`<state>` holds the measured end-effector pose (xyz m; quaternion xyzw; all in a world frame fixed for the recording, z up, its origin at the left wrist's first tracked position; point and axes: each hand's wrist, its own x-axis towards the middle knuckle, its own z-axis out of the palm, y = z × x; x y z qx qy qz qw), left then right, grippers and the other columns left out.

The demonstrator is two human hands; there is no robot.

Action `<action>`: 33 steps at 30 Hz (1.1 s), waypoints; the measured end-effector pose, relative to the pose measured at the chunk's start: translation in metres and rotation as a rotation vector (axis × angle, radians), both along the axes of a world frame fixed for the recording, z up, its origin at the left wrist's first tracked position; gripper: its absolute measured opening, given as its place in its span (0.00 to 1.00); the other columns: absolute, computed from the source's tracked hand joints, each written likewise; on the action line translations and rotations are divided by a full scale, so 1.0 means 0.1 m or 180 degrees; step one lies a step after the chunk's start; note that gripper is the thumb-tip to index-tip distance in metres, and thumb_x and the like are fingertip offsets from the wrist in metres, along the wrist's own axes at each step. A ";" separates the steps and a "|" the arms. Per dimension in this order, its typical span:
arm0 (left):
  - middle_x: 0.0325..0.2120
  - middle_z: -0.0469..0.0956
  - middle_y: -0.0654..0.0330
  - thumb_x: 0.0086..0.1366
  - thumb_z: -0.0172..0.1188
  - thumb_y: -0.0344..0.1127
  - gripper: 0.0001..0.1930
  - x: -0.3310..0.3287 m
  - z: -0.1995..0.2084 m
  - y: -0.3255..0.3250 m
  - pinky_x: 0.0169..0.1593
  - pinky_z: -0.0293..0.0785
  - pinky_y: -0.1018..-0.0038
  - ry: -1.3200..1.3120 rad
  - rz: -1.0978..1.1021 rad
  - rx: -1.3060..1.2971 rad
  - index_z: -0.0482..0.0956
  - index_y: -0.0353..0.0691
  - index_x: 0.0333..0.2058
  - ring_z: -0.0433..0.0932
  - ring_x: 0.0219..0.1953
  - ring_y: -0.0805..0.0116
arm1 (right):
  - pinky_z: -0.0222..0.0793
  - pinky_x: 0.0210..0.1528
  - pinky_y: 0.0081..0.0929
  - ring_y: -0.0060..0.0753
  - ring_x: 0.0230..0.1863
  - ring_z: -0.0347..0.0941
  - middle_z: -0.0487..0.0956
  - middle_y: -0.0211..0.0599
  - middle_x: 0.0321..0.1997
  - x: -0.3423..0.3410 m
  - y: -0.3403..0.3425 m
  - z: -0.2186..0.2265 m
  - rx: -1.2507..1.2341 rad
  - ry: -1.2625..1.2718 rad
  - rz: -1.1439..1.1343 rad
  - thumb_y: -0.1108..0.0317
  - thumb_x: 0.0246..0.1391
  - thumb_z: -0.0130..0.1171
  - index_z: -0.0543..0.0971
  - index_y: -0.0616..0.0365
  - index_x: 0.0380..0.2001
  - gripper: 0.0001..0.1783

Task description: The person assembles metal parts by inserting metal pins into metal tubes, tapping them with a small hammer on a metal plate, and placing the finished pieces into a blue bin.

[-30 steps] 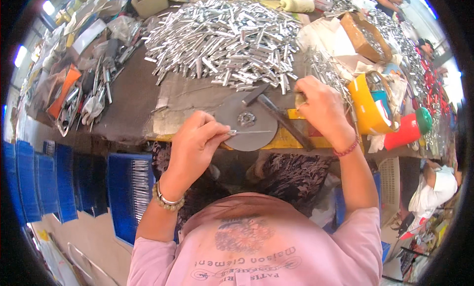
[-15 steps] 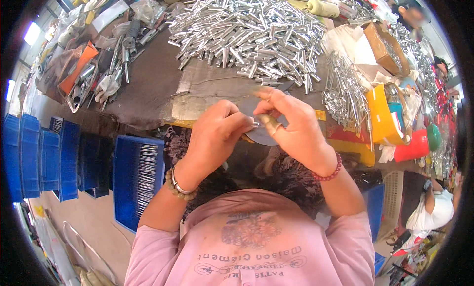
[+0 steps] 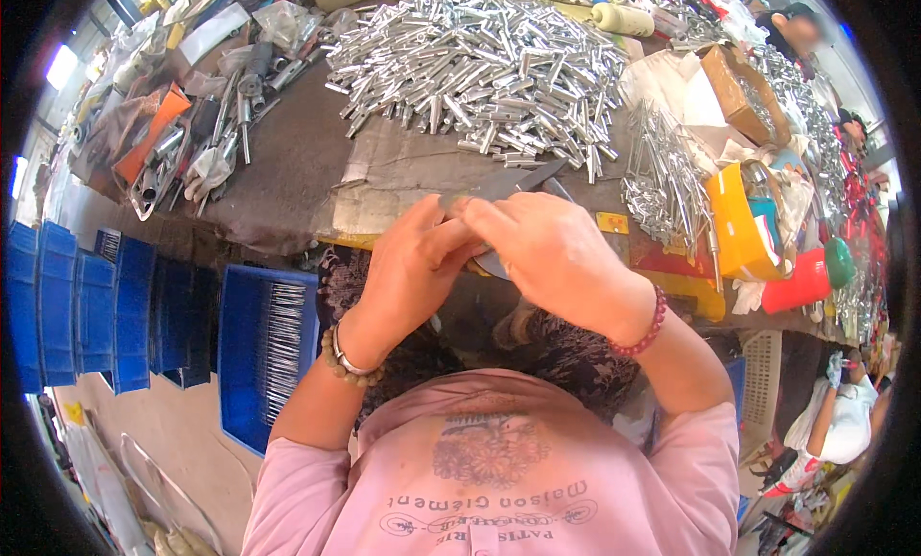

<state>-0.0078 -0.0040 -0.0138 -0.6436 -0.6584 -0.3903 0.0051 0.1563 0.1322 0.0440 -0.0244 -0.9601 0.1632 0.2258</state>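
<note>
Big pile of metal tubes (image 3: 480,67) at 12 o'clock, untouched. Left hand (image 3: 413,268) & right hand (image 3: 552,259) now pulled together off bench, fingers pinched narrow on dark flat tool (image 3: 508,184); small part hidden, can't tell.

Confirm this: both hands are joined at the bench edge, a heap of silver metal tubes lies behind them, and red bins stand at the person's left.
One thing is off: the bins are blue, not red, as the head view shows. The rest holds: the left hand and right hand meet at the bench edge, with the heap of silver metal tubes behind them.
</note>
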 end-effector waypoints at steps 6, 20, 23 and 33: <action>0.37 0.77 0.47 0.64 0.74 0.29 0.11 -0.01 -0.08 0.01 0.41 0.76 0.52 -0.0303 -0.0090 0.0265 0.85 0.40 0.44 0.80 0.40 0.41 | 0.77 0.42 0.46 0.52 0.38 0.81 0.80 0.39 0.32 -0.04 -0.13 0.03 0.0320 0.0016 -0.0012 0.73 0.58 0.61 0.76 0.56 0.49 0.15; 0.33 0.76 0.56 0.62 0.74 0.29 0.06 0.01 0.00 0.04 0.39 0.75 0.58 -0.0414 -0.0089 0.0056 0.88 0.43 0.38 0.80 0.36 0.50 | 0.77 0.39 0.56 0.61 0.38 0.83 0.83 0.51 0.31 -0.03 0.09 -0.10 -0.0160 -0.0095 -0.0243 0.75 0.60 0.60 0.75 0.56 0.54 0.18; 0.34 0.77 0.57 0.61 0.76 0.25 0.10 0.00 -0.01 0.02 0.40 0.77 0.64 -0.0433 -0.0144 -0.0051 0.88 0.40 0.41 0.80 0.36 0.56 | 0.78 0.40 0.54 0.59 0.38 0.84 0.83 0.49 0.31 -0.01 0.19 -0.17 -0.0426 -0.0131 -0.0273 0.77 0.59 0.61 0.76 0.55 0.56 0.21; 0.33 0.78 0.57 0.61 0.75 0.27 0.07 0.00 0.00 0.03 0.38 0.76 0.60 -0.0551 -0.0129 0.0034 0.86 0.42 0.37 0.81 0.36 0.51 | 0.80 0.40 0.48 0.55 0.37 0.85 0.85 0.44 0.33 0.01 0.17 -0.17 -0.0680 0.0036 -0.0274 0.79 0.56 0.64 0.79 0.55 0.60 0.27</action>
